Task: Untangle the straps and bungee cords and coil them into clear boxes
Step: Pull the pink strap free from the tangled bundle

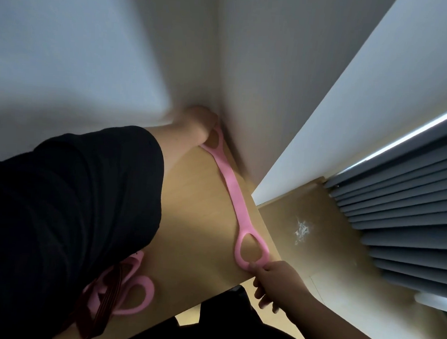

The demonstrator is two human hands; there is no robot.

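While I pull pink strap (230, 188) straight, frame ctr | L hand (201, 125) grips far loop | R hand (276, 281) pinches near loop | tangle (112, 293) lower left pending.

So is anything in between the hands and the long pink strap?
No. The left hand holds the pink strap at its far loop by the wall, and the right hand pinches the near loop at the table edge. The clear boxes are not in view.

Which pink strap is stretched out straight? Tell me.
The pink strap held at both ends along the table's right edge; the other pink strap lies tangled with dark red cord.
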